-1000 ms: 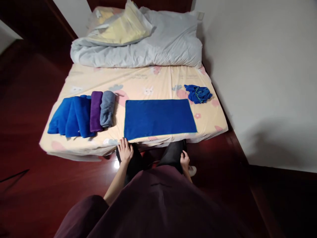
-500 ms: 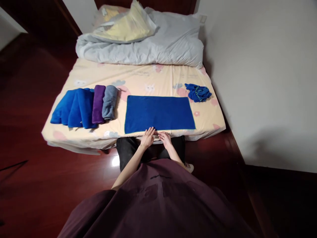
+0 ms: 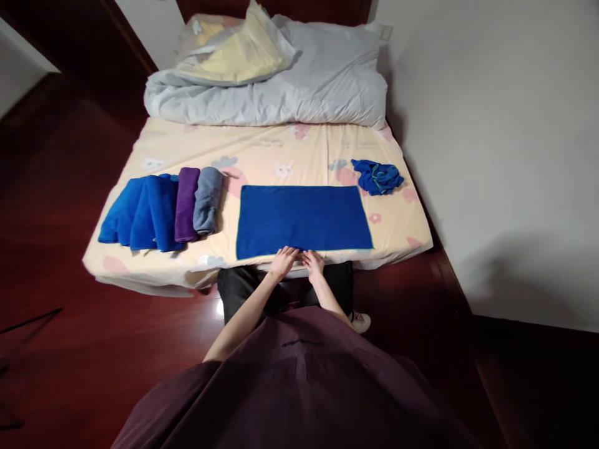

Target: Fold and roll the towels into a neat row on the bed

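A blue towel [image 3: 304, 218] with a thin green edge lies flat on the bed, close to its front edge. My left hand [image 3: 283, 262] rests at the middle of the towel's near edge, fingers stretched out. Just to its right is my right hand [image 3: 314, 262], its fingers also extended at the same edge. Both hands are palm down or nearly so, and nothing shows in them. To the left lie a grey rolled towel [image 3: 208, 201], a purple rolled towel [image 3: 187, 204] and several blue rolled towels [image 3: 140, 213] side by side. A crumpled blue cloth [image 3: 378, 177] sits to the right.
The bed [image 3: 281, 149] has a patterned yellow sheet. A grey-white quilt [image 3: 327, 81] and a yellow item in clear plastic [image 3: 243, 56] are piled at its far end. A pale wall [image 3: 496, 156] stands on the right.
The whole view has shifted slightly, with the bed a little lower in the picture. My hands stay at the towel's near edge, the fingertips slightly closer together.
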`<state>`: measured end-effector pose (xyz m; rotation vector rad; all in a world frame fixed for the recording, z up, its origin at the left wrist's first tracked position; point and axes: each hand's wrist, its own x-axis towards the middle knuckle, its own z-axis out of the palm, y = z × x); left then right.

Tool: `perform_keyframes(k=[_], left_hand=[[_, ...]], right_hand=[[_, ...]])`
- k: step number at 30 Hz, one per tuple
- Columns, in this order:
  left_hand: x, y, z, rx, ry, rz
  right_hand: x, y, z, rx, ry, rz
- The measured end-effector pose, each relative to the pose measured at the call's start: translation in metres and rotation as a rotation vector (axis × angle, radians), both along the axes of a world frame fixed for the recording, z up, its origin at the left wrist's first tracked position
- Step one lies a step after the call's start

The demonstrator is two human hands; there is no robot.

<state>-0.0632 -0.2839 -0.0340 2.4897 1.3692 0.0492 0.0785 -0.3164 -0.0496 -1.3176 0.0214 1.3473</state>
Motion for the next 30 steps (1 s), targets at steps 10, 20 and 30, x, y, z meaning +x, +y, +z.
perform_keyframes(k=[10,20,30], left_hand=[[0.025,0.037,0.001,-0.178,-0.026,-0.137],[0.030,0.198,0.009,-0.212,-0.138,-0.168],[0.090,0.321,0.021,-0.229,-0.113,0.115]], right_hand=[[-0.007,0.016,-0.006,-0.128,0.001,-0.137],[-0.011,0.012,-0.016,-0.085,0.039,-0.154],[-0.001,-0.011,-0.024,-0.046,0.002,0.051]])
